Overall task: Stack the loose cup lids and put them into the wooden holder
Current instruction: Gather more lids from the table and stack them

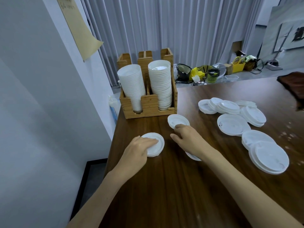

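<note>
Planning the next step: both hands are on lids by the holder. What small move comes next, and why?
Probably slide the far lid that the right hand touches onto the near lid under the left hand: they lie apart on the table, not yet stacked for the wooden holder.

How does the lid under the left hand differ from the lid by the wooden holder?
The left-hand lid lies nearer the camera; the holder-side lid sits just before the wooden holder. The left hand lies flat on the first; the right hand touches only the second's near rim. Both are white, round.
</note>
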